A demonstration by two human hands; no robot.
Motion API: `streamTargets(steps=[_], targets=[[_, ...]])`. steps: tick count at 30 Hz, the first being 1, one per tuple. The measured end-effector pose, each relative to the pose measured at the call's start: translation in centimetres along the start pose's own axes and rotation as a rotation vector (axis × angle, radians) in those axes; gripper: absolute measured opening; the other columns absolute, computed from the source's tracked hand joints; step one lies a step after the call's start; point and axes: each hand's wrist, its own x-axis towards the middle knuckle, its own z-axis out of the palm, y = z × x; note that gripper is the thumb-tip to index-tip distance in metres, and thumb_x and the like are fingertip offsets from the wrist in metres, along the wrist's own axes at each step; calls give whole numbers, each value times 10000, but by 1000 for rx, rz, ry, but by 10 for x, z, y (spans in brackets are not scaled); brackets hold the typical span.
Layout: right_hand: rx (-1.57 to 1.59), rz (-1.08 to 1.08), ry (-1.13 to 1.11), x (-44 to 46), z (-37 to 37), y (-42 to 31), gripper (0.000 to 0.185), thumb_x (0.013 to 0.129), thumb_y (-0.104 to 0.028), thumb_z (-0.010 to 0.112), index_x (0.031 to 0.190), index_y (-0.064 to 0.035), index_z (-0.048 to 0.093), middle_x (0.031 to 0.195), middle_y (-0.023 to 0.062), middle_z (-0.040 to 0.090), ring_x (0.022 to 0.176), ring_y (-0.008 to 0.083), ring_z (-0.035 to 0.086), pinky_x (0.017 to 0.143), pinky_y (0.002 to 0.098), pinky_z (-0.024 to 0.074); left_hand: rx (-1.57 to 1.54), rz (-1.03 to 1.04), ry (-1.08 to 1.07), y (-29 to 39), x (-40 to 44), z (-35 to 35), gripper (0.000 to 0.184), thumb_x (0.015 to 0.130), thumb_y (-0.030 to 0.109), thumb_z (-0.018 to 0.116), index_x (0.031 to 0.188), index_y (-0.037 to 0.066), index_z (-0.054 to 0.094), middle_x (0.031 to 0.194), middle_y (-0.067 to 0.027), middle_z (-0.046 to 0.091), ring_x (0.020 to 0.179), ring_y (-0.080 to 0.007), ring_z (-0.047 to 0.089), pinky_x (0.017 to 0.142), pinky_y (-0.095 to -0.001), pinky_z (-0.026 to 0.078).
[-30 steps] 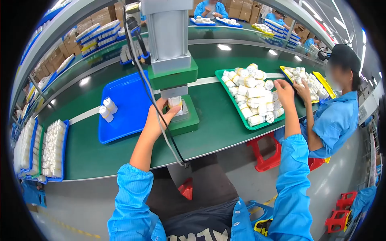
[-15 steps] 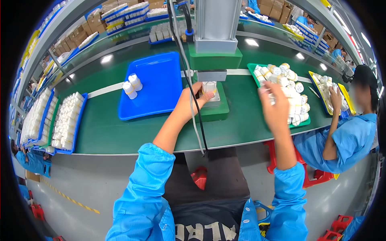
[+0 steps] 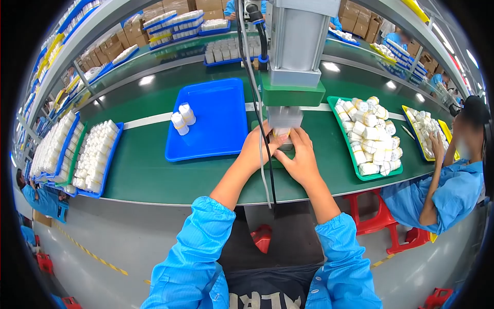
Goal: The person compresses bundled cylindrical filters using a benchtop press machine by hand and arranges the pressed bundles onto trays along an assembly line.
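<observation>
A white part (image 3: 282,132) sits in the base of the press (image 3: 293,91), just under its metal head. My left hand (image 3: 259,148) is closed round the part from the left. From the right, my right hand (image 3: 300,157) touches the same spot, thumb and fingers apart around the press base. Whether it grips anything is hard to see. Left of the press, a blue tray (image 3: 211,121) holds a few white cylinders (image 3: 183,118). A green tray (image 3: 364,176) to the right is heaped with white parts with yellow bands (image 3: 378,135).
Cables (image 3: 263,154) hang in front of the press. Stacked trays of white parts (image 3: 95,154) stand at the far left. A co-worker (image 3: 447,190) sits at the right by a yellow tray (image 3: 424,156). A red stool (image 3: 373,219) is below the table edge.
My right hand has moved left from the green tray to the press base. The press head looks lower over the part. My left hand has stayed at the part while the view shifted.
</observation>
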Motion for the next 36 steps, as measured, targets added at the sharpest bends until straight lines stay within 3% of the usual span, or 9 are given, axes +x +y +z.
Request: streamTargets(steps=[7,11,15,23,26,30,32,36], targets=[[-57,-18,47,0,3,-4,676,776,-241,766,1354,-15,499,1367,213,519,1251,393,499,1055,473,369,77,-6,30,-9,0,0,434,873,335,700,1183,38,636,1022,-175,681,887,-332,631,823,-403,502],[-48,-13,30,-1,0,-4,652,769,-240,756,1323,8,518,1358,238,517,1228,415,513,1035,480,395,113,56,45,-21,2,2,414,854,304,725,1160,36,648,950,-160,699,830,-316,667,767,-377,521],[-36,-28,55,-4,1,-2,665,801,-258,741,1361,5,496,1386,234,500,1235,405,513,1048,478,388,39,0,27,-3,0,1,399,875,255,713,1198,31,640,1036,-149,709,938,-229,673,831,-342,515],[-35,-36,66,-7,1,-2,652,818,-235,733,1370,5,482,1383,228,501,1226,411,515,1040,485,391,103,-54,23,-4,0,-1,389,882,262,702,1200,44,648,1045,-169,706,941,-257,674,835,-357,516],[-42,-28,62,-10,0,-4,639,828,-234,729,1368,5,485,1379,222,507,1226,408,516,1037,480,394,99,-34,-3,2,-3,-2,377,908,226,685,1223,26,636,1098,-126,681,1006,-189,621,888,-331,492],[-43,-23,88,-12,0,-4,627,842,-249,726,1364,7,491,1369,217,518,1230,391,520,1033,473,401,114,-119,-35,12,-2,-3,408,901,226,694,1233,1,621,1097,-145,684,1005,-202,630,885,-339,495],[-60,-19,97,-14,1,-4,618,845,-249,726,1359,7,498,1362,215,525,1218,391,530,1032,473,404,190,10,25,-1,-2,0,427,891,298,691,1231,49,621,1056,-159,700,929,-282,673,826,-366,514],[-23,-8,78,-12,-1,-6,602,847,-250,724,1346,11,512,1354,219,533,1209,398,536,1030,472,409,136,-26,28,0,-3,-1,423,885,303,697,1220,54,628,1048,-155,701,923,-283,674,823,-369,515]])
